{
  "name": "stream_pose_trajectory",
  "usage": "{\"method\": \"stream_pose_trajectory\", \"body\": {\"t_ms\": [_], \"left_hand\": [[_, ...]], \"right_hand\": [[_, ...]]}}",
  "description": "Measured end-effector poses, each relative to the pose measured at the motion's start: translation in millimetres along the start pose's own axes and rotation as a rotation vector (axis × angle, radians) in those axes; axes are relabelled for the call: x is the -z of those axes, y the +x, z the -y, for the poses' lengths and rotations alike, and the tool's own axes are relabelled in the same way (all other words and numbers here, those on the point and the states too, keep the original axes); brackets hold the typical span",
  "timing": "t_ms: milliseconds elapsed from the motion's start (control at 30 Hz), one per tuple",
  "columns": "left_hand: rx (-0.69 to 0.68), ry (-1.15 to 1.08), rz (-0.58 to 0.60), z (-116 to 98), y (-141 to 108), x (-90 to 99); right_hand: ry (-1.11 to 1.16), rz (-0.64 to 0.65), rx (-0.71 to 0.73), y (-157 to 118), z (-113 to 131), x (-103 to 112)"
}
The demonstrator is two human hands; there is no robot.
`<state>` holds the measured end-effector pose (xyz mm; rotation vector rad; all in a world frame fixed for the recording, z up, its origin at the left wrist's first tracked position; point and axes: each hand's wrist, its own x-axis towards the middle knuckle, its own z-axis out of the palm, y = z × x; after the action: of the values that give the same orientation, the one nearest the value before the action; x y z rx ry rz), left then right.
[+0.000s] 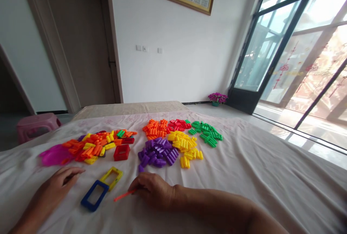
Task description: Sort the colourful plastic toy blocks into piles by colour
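My right hand [153, 190] is closed in a pinch around a thin orange plastic stick [122, 195], whose free end points left. Resting on the cloth, my left hand [52, 190] has its fingers stretched out and holds nothing. Between the hands lie a blue rectangular frame [86, 205] and a yellow rectangular frame [119, 180], their corners meeting. A red box-like frame piece [121, 152] stands just beyond them. Ahead of my left hand is a mixed heap of plastic pieces [94, 143], mostly orange and yellow, beside a magenta translucent item [55, 154].
Colour-sorted piles lie farther back: purple pieces [157, 151], yellow pieces [181, 141], orange pieces [155, 128], red pieces [179, 125] and green pieces [208, 133]. A wrinkled pale cloth [257, 176] covers the table. A pink stool [38, 125] stands at left.
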<state>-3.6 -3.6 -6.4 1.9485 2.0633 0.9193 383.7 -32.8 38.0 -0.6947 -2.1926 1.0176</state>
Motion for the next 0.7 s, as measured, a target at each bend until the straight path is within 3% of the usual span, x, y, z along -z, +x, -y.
{"method": "stream_pose_trajectory", "body": {"t_ms": [100, 233, 300, 367, 467, 567, 700], "left_hand": [[-0.003, -0.01, 0.005, 5, 1, -1.7], [-0.028, -0.028, -0.017, 14, 2, -5.5], [-0.021, -0.022, -0.021, 20, 3, -9.1], [-0.005, -0.016, -0.01, 29, 4, -14.0], [0.007, -0.026, -0.032, 42, 6, -21.8], [-0.009, -0.051, -0.058, 46, 7, -24.9], [-0.028, -0.045, -0.068, 36, 6, -20.3]], "right_hand": [[0.016, -0.252, -0.12, 14, -9, 53], [-0.399, -0.635, -0.434, 34, -46, 176], [-0.729, -0.619, -0.656, 32, -67, 233], [-0.825, -0.619, -0.743, 25, -83, 273], [-0.907, -0.609, -0.831, 12, -102, 298], [-0.981, -0.576, -0.896, 12, -118, 301], [-1.047, -0.512, -0.915, 30, -138, 299]]}}
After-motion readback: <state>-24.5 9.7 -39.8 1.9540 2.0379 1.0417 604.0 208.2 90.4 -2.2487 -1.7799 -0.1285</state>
